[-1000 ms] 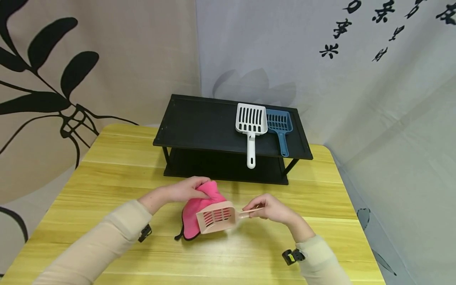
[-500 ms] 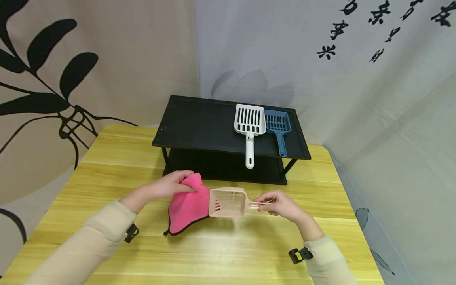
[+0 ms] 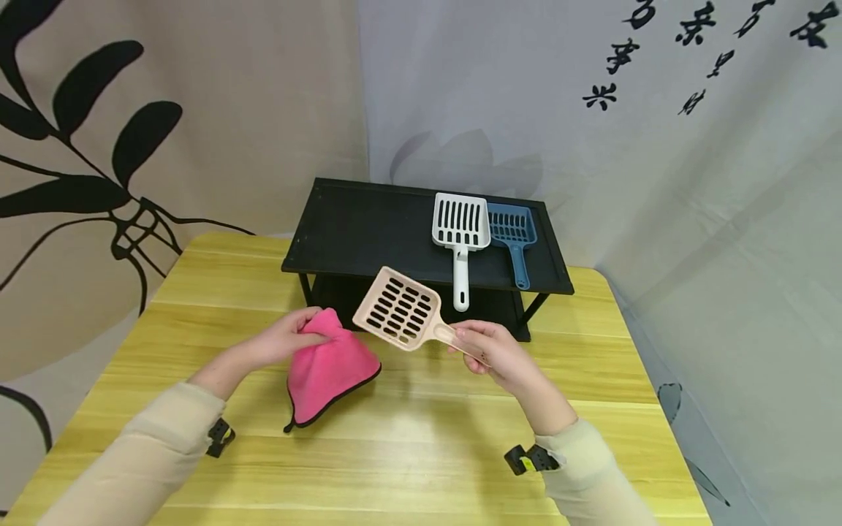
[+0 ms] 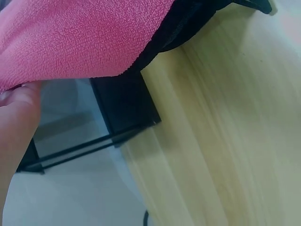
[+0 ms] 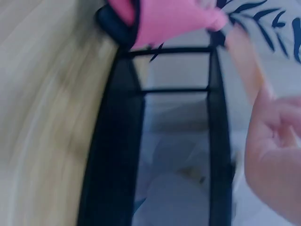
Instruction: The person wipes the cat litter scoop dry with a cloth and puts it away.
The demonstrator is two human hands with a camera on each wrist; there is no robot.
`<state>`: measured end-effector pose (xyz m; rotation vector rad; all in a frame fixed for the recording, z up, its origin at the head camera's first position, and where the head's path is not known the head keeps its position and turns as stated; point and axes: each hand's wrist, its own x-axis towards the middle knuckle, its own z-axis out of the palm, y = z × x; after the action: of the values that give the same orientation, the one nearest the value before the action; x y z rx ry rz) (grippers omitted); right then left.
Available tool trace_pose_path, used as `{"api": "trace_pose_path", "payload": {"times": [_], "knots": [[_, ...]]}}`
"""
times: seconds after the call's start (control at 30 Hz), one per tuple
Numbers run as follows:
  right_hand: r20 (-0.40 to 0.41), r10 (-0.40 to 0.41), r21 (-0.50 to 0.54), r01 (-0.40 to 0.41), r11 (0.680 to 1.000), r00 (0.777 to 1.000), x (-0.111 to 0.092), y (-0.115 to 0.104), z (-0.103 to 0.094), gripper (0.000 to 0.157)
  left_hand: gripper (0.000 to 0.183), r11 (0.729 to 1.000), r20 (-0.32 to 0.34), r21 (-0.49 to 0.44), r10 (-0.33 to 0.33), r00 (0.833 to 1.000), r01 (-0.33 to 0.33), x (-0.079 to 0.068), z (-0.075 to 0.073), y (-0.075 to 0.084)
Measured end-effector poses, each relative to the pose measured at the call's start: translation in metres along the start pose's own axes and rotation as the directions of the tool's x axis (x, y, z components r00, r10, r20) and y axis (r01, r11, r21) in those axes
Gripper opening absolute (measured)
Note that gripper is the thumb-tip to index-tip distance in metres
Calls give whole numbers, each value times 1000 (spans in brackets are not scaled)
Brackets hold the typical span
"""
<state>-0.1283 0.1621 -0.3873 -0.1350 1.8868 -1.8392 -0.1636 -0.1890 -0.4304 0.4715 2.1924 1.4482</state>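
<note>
A beige slotted litter scoop (image 3: 397,308) is held up over the table in front of the shelf, its slotted face toward the head camera. My right hand (image 3: 495,352) grips its handle. To the left, my left hand (image 3: 284,339) pinches a pink cloth (image 3: 334,372) with black edging by its top, and the rest of the cloth hangs down. Cloth and scoop are apart. In the left wrist view the pink cloth (image 4: 89,37) covers most of the left hand's fingers. The right wrist view is blurred and shows little of the scoop.
Behind the hands stands a black two-tier shelf (image 3: 375,226). On its top lie a white slotted scoop (image 3: 462,223) and, beside it, a blue slotted scoop (image 3: 514,226); the white handle juts over the front edge. The wooden table (image 3: 421,467) extends toward me.
The pink cloth, earlier against the scoop, has moved left with my left hand and come away from it. My right hand has raised and turned the scoop toward the shelf.
</note>
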Motion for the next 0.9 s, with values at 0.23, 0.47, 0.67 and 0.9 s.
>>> {"api": "trace_pose_path", "payload": {"times": [0.23, 0.47, 0.67, 0.9], "knots": [[-80, 31, 195, -15, 981, 996, 20, -25, 38, 41, 21, 1000, -12, 15, -24, 1000, 24, -6, -2, -7], [-172, 49, 292, 4, 956, 984, 39, -28, 57, 39, 24, 999, -14, 0, -33, 999, 33, -7, -2, -6], [-169, 57, 405, 16, 914, 984, 49, -31, 64, 41, 23, 1000, -6, -3, -28, 1000, 28, -8, 0, -4], [-120, 71, 500, -1, 866, 990, 60, -39, 65, 43, 22, 1000, -18, 4, -16, 1000, 16, -7, 2, -5]]}}
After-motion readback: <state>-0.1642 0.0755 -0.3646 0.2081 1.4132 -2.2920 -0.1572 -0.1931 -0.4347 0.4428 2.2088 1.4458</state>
